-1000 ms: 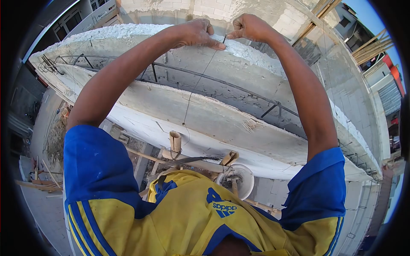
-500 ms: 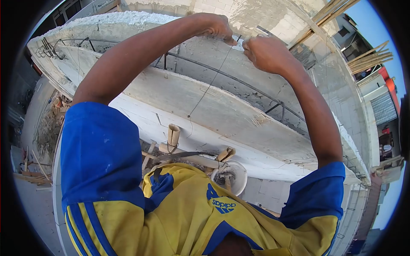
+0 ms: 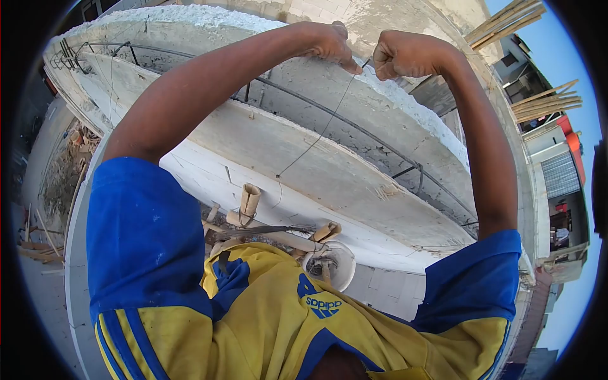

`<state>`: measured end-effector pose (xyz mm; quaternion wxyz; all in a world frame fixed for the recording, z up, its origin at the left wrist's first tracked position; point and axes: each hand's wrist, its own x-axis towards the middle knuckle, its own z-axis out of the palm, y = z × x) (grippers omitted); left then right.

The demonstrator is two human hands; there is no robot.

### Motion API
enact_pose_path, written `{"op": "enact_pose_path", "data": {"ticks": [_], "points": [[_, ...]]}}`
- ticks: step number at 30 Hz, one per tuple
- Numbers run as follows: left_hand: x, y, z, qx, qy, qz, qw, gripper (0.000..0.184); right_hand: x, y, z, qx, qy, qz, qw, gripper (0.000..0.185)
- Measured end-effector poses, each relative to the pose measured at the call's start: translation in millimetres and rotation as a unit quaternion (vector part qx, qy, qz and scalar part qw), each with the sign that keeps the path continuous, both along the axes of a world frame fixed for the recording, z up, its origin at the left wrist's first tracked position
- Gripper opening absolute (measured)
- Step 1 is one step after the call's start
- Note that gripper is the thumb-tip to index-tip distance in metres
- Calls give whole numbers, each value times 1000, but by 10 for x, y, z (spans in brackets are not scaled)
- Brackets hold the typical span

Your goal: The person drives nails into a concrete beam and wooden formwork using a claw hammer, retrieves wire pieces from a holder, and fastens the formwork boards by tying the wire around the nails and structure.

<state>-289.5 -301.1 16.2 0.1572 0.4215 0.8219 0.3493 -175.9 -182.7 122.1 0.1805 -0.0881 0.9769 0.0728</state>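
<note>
My left hand (image 3: pixel 335 49) is at the rough top edge of the concrete wall (image 3: pixel 253 22), its fingers closed at the lower end of a short dark pin (image 3: pixel 366 63). From there a thin dark string (image 3: pixel 320 136) slants down across the channel to a small knob (image 3: pixel 277 175) on the lower panel (image 3: pixel 266 142). Just right of the pin, my right hand (image 3: pixel 399 57) is curled into a fist; whatever it grips is hidden. A small gap separates the two hands.
Steel bars (image 3: pixel 342 117) run along the channel between the wall and panel. Below are bamboo pieces (image 3: pixel 249 199), dark wires (image 3: pixel 269 229) and a white bucket (image 3: pixel 342 266) with a tool inside. Bamboo poles (image 3: pixel 548 104) stick out at right.
Both hands have moved right along the wall edge in view, and the view has shifted. My right hand has risen since half a second ago and is curled more tightly beside the pin.
</note>
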Motion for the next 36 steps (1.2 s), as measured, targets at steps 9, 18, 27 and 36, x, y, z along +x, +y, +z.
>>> {"op": "enact_pose_path", "data": {"ticks": [9, 18, 27, 36], "points": [[-53, 49, -28, -14, 39, -6, 999, 110, -280, 191, -47, 120, 29, -9, 992, 18], [-49, 26, 18, -26, 4, -11, 1000, 113, -173, 218, -88, -1, -27, -37, 999, 7], [-20, 14, 39, -32, 28, -2, 999, 109, -214, 340, -199, 72, -7, -13, 997, 9], [-28, 46, 62, -39, 32, 12, 999, 106, -243, 198, -280, 172, 7, -32, 985, 25]]}}
